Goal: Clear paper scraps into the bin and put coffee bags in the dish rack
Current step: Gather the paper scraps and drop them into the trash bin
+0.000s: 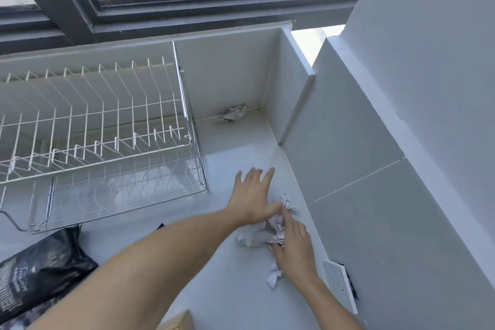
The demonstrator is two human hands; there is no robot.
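Crumpled pale paper scraps (pixel 257 236) lie on the white counter near the right wall. My right hand (pixel 293 246) rests on them with its fingers curled around some paper. My left hand (pixel 253 195) reaches across just above the pile, fingers spread and flat, its heel touching the scraps. One more crumpled paper scrap (pixel 233 113) sits in the far corner of the counter. A black coffee bag (pixel 40 273) lies at the lower left. The white wire dish rack (pixel 101 142) stands empty at the left. No bin is in view.
A tiled wall (pixel 361 182) borders the counter on the right, with a white wall socket (pixel 338 284) low on it. A window with a dark frame (pixel 187 16) runs along the back. A light brown box corner (pixel 176 321) shows at the bottom edge.
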